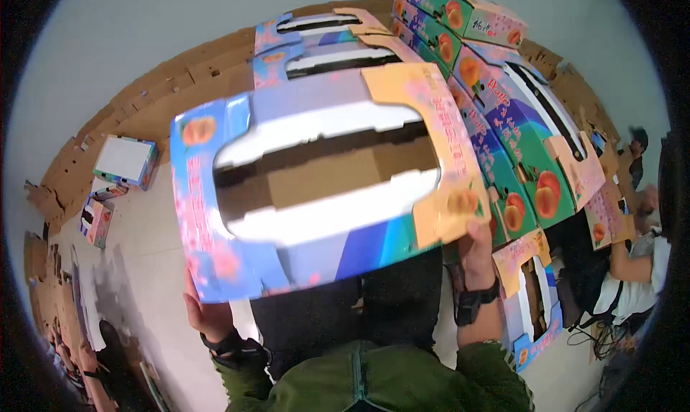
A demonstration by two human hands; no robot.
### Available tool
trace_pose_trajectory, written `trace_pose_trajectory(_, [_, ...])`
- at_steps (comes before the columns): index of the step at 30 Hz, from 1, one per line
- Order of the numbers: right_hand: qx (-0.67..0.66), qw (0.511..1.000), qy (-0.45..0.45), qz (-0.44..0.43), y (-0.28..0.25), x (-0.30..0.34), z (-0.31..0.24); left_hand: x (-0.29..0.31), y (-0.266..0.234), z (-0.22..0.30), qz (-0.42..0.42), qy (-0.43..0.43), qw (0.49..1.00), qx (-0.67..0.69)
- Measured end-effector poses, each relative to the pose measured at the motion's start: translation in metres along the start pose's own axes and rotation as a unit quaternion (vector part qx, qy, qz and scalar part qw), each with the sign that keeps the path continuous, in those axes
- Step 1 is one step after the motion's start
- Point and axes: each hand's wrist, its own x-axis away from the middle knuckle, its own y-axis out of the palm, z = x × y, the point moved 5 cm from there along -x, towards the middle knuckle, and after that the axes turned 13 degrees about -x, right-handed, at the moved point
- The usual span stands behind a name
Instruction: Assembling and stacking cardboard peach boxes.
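Observation:
Between my two hands I hold up a colourful cardboard fruit box [323, 265] with peach pictures. A wide opening in its top shows a bare brown inside. My left hand [206, 313] grips the lower left corner, its fingers partly hidden behind the box. On the lower right side my right hand [476, 250] is closed on the edge, thumb towards me. Just beyond it two similar boxes [334, 53] stand in a row, with openings in their tops.
Stacked peach boxes [503, 117] rise at the right. Another box [532, 304] stands on the floor by my right arm. Small boxes [126, 160] lie at the left. Flattened cardboard [144, 110] lines the wall. A co-worker [640, 261] is at the right, another person's hand [90, 358] at lower left.

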Motion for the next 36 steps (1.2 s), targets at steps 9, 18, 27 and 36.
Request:
trace_pose_trajectory(9, [-0.010, 0.998, 0.066, -0.016, -0.010, 0.111, 0.023, 0.093, -0.033, -0.021, -0.072, -0.163, 0.982, -0.059])
trace_pose_trajectory(18, [0.593, 0.797, -0.039, -0.106, -0.022, 0.167, 0.016, 0.144, -0.101, -0.118, -0.103, -0.227, 0.963, -0.098])
trace_pose_trajectory(27, [0.637, 0.663, -0.277, -0.281, 0.108, 0.153, -0.026, 0.146, -0.126, -0.108, -0.169, -0.153, 0.956, -0.183])
trace_pose_trajectory(36, [0.658, 0.664, -0.285, -0.211, 0.103, 0.124, 0.009, 0.135, 0.011, -0.001, 0.132, 0.138, 0.834, -0.517])
